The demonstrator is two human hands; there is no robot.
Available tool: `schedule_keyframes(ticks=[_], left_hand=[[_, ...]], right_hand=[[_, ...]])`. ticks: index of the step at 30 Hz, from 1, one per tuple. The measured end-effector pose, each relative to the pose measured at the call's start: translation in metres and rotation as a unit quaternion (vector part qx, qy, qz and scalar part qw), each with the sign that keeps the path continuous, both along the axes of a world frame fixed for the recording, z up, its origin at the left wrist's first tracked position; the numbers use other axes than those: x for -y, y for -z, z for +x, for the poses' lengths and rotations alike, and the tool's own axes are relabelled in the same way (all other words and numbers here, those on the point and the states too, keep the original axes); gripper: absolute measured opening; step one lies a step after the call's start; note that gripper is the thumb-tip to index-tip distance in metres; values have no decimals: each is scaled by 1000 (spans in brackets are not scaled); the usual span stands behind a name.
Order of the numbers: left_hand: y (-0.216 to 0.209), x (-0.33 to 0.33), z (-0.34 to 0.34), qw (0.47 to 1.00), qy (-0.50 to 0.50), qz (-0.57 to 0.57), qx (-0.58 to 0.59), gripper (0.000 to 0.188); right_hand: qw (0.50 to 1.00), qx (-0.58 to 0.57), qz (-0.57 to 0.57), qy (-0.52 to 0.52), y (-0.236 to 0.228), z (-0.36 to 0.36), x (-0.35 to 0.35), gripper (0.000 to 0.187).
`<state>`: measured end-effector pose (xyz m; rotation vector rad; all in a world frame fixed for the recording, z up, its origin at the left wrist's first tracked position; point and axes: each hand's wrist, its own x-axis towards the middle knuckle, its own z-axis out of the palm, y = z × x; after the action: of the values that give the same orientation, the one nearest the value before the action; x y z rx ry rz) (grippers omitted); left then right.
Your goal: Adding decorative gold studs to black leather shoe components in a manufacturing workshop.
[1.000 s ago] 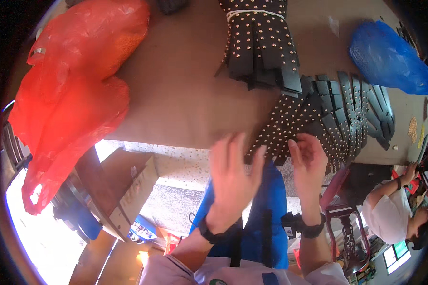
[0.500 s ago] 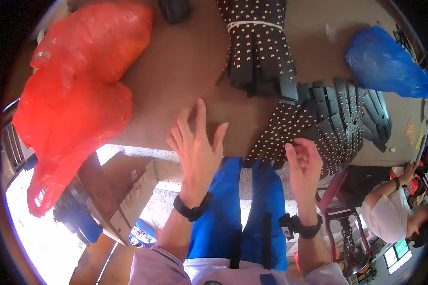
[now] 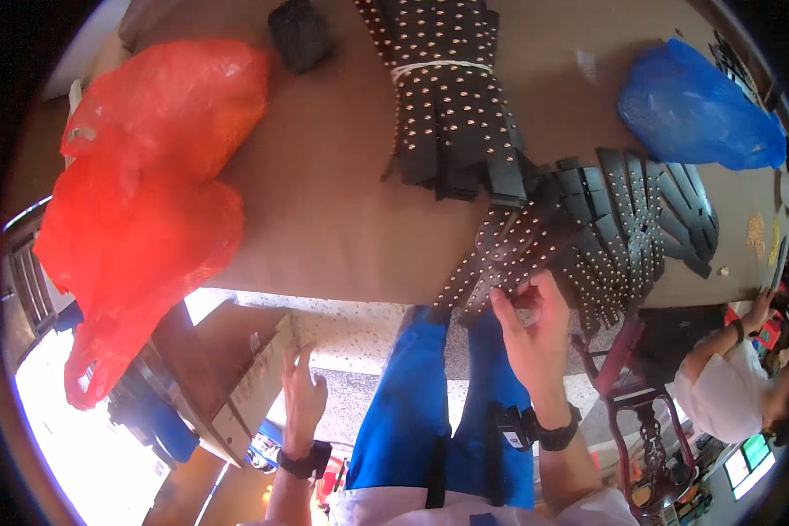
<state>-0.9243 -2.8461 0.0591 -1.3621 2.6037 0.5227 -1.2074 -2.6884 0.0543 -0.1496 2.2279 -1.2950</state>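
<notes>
left hand: blurred | studded straps: near ends hidden behind right hand

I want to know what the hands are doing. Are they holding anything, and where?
The right hand pinches a black studded strap at its near end. The left hand holds nothing.

A bulging red plastic bag lies at the table's left end, a blue plastic bag far right.

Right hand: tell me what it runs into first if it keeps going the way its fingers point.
The right hand points up the picture, its fingertips already pinching the near edge of the studded black strips fanned on the brown table. It would likely push further into those strips first, though depth is unclear.
</notes>
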Motion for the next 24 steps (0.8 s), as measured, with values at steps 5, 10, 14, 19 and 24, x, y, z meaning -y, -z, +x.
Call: schedule_keyframes(ticks=[5, 10, 14, 19, 24], left_hand=[[-21, 4, -10, 992, -49, 120, -6, 7], [-48, -5, -106, 983, -62, 164, -54, 11], [-42, -24, -176, 911, -80, 332, -229, 15], [-41, -42, -217, 796, -101, 540, -254, 16], [-43, -66, -237, 687, -112, 673, -250, 17]], right_hand=[[921, 249, -288, 88, -11, 3, 4, 42], [900, 287, -321, 61, -18, -11, -11, 54], [891, 268, -359, 69, -26, -11, -25, 54], [901, 215, -369, 78, -28, -21, -44, 49], [913, 165, -370, 52, -38, -35, -69, 29]])
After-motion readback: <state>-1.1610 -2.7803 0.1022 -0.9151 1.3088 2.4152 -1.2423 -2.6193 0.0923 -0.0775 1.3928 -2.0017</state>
